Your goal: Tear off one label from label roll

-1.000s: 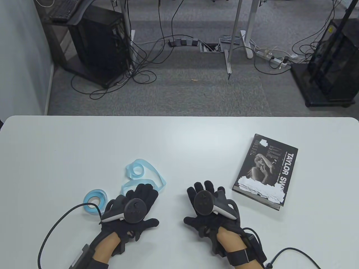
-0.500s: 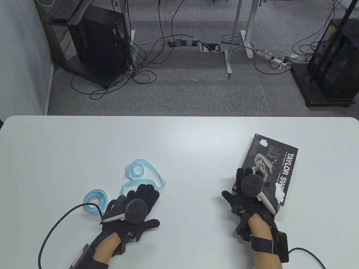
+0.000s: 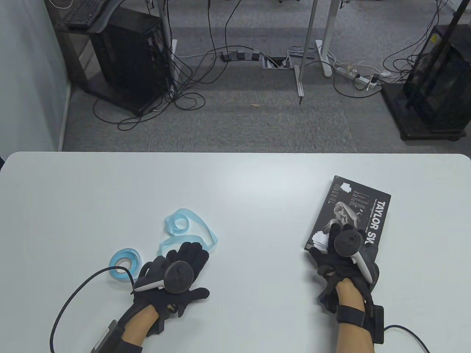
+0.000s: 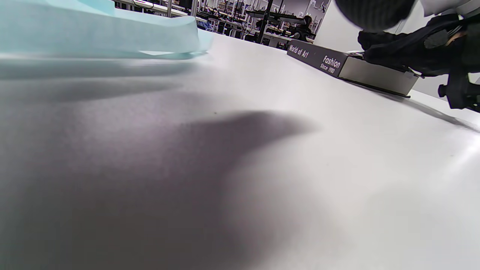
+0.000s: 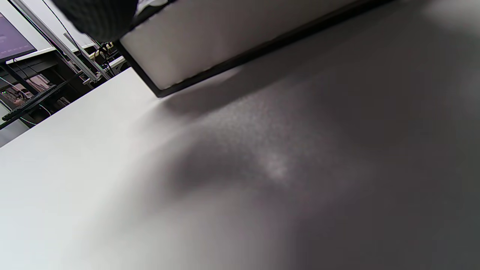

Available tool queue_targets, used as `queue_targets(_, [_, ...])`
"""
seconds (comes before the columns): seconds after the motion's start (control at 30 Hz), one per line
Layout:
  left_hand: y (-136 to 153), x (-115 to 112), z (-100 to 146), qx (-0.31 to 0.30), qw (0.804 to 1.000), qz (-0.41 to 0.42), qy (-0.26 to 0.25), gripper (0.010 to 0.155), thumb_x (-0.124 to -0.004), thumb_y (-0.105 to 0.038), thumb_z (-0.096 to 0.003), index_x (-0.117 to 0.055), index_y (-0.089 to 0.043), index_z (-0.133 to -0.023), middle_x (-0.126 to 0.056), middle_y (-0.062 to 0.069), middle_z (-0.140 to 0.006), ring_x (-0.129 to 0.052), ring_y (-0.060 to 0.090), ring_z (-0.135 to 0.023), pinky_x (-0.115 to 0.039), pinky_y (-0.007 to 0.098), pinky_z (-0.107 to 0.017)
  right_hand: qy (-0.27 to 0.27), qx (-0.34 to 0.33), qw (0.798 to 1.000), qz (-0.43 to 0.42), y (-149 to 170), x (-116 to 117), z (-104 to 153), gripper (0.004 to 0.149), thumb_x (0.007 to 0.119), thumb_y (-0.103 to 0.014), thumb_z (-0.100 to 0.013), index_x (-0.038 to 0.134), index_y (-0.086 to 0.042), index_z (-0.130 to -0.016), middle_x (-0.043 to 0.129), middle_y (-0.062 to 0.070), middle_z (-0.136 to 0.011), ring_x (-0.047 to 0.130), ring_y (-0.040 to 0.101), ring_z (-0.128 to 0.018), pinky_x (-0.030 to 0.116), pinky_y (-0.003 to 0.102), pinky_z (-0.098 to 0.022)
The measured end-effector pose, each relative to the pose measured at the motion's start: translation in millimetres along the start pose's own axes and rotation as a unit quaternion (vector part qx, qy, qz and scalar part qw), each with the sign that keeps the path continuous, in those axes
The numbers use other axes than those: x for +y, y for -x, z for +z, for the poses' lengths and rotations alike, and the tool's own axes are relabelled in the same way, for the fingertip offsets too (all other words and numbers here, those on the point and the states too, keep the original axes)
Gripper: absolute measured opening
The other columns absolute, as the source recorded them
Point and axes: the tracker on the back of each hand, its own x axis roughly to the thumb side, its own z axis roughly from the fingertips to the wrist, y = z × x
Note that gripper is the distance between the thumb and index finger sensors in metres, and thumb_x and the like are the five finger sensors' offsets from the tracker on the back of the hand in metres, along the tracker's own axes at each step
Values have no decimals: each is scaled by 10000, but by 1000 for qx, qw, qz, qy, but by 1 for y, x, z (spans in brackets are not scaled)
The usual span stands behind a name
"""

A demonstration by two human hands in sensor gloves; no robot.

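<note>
A light blue label roll [image 3: 124,263] lies on the white table [image 3: 235,184] at the near left. Its unrolled strip [image 3: 184,224] curls beyond my left hand [image 3: 187,259], which rests flat with spread fingers on the strip's near end. The strip also shows in the left wrist view [image 4: 97,33]. My right hand [image 3: 331,253] rests on the near left corner of a black book [image 3: 364,209], fingers flat on the cover beside white labels [image 3: 320,239] stuck there. A right fingertip [image 5: 97,15] shows over the book's edge [image 5: 232,41]. I cannot tell whether a label lies under the fingers.
The book [image 4: 352,65] lies at the right of the table, with another white label [image 3: 346,186] at its far corner. Glove cables trail off the near edge [image 3: 73,298]. Beyond the far table edge are floor cables and a computer tower [image 3: 128,59].
My right hand has moved from the table's middle rightward onto the book's near left corner. The left hand, roll and strip have not moved.
</note>
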Motion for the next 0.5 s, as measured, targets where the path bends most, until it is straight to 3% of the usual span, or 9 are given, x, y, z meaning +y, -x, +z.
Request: queue_targets(0.5, [-1, 1, 0, 1, 1000, -2, 1, 941, -611, -647, -496, 3, -198, -1051, 69, 110, -1120, 2, 387, -1064, -137, 640, -698, 2, 7, 999, 40, -2, 5, -2, 809, 725, -619, -417, 227, -420, -1023, 20, 5, -1101, -76, 368, -1012, -91, 668, -611])
